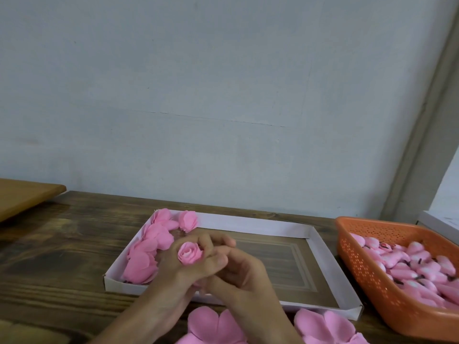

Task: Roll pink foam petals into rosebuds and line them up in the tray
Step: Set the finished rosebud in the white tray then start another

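One rosebud (190,253) is held above the tray (248,225), wrapped by the curled fingers of the left grip (188,269), its base seemingly pinched by the right grip (238,276). Rolling appears nearly done; placement beside the finished row (149,247) is called for next.

I see tray (248,225) floor open across middle and right; hand can pass there up to far wall. Left strip blocked: row of rosebuds (146,256) packed along left wall, near to far. My left hand (183,269), gripping one rosebud (190,253), and right hand (238,271), touching it, hang over tray's near-left part and close that way in. Orange basket (360,269) stands just right of tray, narrow gap between. Loose petals (216,324) lie just beside tray's near wall. Table (62,244) left of tray open up to wooden board (22,194).
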{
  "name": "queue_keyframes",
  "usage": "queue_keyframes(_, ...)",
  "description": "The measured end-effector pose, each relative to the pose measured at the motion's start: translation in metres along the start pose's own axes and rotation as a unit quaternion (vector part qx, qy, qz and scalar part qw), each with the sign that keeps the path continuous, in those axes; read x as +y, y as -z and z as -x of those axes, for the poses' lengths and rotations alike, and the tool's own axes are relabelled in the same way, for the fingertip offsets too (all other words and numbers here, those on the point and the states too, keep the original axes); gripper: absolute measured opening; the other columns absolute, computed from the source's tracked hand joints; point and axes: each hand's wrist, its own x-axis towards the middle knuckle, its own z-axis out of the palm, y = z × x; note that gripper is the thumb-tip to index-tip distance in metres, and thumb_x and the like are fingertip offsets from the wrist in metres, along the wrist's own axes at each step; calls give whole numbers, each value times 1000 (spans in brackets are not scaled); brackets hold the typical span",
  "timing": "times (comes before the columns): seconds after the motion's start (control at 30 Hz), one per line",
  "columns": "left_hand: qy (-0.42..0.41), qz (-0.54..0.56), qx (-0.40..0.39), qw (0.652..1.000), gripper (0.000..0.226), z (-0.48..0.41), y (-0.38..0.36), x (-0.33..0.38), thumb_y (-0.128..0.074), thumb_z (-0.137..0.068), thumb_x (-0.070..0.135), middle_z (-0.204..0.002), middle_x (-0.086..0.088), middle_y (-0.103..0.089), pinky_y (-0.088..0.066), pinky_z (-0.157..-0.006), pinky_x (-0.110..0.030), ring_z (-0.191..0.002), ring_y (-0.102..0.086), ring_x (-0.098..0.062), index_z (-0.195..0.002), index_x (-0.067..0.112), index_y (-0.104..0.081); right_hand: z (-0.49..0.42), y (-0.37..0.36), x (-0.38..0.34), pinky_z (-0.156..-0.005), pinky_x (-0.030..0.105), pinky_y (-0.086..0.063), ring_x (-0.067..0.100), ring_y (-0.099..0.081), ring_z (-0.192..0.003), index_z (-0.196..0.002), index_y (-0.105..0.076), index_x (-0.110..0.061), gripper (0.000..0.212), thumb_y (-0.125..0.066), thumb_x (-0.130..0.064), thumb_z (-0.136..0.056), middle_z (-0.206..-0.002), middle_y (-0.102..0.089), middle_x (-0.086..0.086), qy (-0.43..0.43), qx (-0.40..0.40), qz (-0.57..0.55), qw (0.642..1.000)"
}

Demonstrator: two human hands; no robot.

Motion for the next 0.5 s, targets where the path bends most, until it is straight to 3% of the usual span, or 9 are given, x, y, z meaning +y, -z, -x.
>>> queue_keyframes(0.17, -15, 36, 44, 998, 36, 1, -5, -6, -89, -63, 17, -115, -22, -70, -52, -94, -60, -111, -67, -43, -65, 6, -54, 3, -4, 4, -80, 38, -63, 27, -76, -94, -97, -72, -8, 26, -80, -2, -73, -101, -78, 9, 39, 55, 58, 996)
queue_keyframes(0.23, -22, 45, 69, 996, 39, 1, -8, -9, -90, -62, 16, -109, -20, -70, -56, -86, -60, -107, -69, -43, -66, 5, -53, 7, -9, 6, -73, 32, -63, 19, -76, -89, -97, -73, -17, 29, -81, -6, -72, -98, -77, 2, 62, 94, 130, 985)
queue_keyframes(0.37, -32, 24, 84, 996, 39, 1, -14, -8, -90, -60, 21, -95, -16, -67, -58, -67, -42, -86, -67, -35, -72, 6, -56, 11, -17, 10, -62, 22, -60, 12, -74, -84, -106, -71, -26, 39, -78, -18, -69, -95, -72, -5, 121, 146, 250, 949)
queue_keyframes(0.5, -8, -20, 76, 997, 40, 3, -15, -6, -88, -67, 28, -106, -13, -71, -61, -72, -37, -95, -72, -29, -97, 13, -66, 12, -19, 10, -63, 27, -62, 14, -76, -82, -104, -72, -29, 39, -82, -25, -66, -92, -76, -7, 84, 174, 181, 964)
